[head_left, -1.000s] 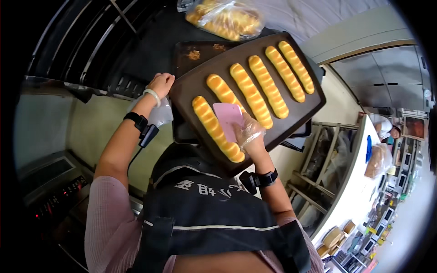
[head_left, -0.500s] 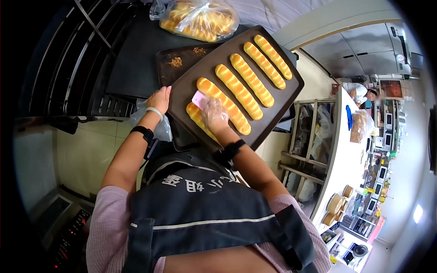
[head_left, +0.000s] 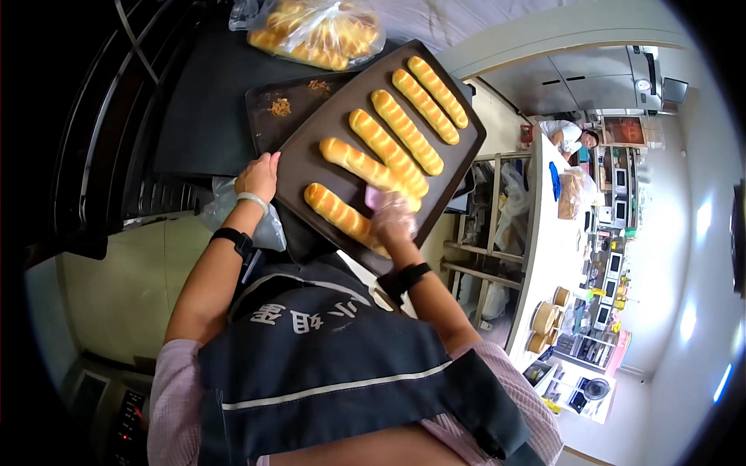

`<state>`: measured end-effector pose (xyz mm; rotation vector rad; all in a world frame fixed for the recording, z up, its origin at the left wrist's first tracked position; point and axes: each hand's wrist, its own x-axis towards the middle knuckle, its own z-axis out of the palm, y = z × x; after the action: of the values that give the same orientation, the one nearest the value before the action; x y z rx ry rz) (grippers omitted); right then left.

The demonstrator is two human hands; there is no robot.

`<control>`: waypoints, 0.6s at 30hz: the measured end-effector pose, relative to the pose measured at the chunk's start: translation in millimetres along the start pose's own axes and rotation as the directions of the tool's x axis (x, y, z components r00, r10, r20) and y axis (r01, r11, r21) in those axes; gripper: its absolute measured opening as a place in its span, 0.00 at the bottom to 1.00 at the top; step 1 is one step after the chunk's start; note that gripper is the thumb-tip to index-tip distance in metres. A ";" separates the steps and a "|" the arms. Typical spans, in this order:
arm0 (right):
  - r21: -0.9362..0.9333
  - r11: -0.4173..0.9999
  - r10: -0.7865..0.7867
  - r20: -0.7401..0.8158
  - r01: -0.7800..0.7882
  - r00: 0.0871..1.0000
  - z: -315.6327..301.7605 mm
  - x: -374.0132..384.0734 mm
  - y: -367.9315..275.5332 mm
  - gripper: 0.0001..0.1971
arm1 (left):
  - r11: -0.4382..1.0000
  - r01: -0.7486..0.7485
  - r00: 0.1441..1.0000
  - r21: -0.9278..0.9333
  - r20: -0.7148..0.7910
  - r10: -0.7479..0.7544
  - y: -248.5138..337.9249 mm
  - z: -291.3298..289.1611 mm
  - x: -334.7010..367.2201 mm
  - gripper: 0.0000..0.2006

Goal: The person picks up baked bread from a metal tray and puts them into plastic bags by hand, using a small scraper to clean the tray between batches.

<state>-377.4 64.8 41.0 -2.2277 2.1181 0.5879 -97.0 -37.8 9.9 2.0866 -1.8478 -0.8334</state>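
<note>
A dark baking tray (head_left: 299,167) is tilted across in front of me, with several long striped golden bread sticks (head_left: 408,133) lying in slanting rows. My left hand (head_left: 258,177) grips the tray's left corner. My right hand (head_left: 394,219), in a clear plastic glove and slightly blurred, holds a flat pink scraper (head_left: 374,196). The scraper is between the nearest bread stick (head_left: 342,213) and the second one (head_left: 356,161), by the second one's lower end. That lower end lies close against the third bread stick (head_left: 381,144); glove and scraper partly hide the contact.
Beneath is another dark tray (head_left: 260,116) with brown crumbs (head_left: 280,107). A clear bag of bread (head_left: 315,35) sits at the back on a black surface. On the right are a shelf rack (head_left: 489,210), a long white counter (head_left: 536,256) and a person (head_left: 561,136) beyond it.
My right hand and the scraper have slid toward the lower ends of the bread. The gap beside the nearest bread stick has widened, and the second has shifted toward the third.
</note>
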 end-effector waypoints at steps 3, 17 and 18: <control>0.055 0.976 0.179 0.336 -0.209 0.925 -65.3 9.9 2.1 0.16 | 1.000 0.006 1.000 0.010 0.016 -0.006 0.1 -4.9 -2.1 0.24; 0.026 0.958 -0.272 -0.246 0.286 0.931 -63.8 69.8 16.7 0.07 | 0.999 -0.035 0.999 0.016 0.000 0.035 7.9 -10.5 -0.3 0.22; 0.045 0.943 -0.315 -0.185 0.329 0.931 -73.2 56.4 11.4 0.06 | 1.000 -0.001 1.000 0.013 0.011 0.001 7.3 -11.0 -3.1 0.22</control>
<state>-368.7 -9.6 96.3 -2.5890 1.7401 0.2981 -97.2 -38.3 23.5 2.0924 -1.8648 -0.8362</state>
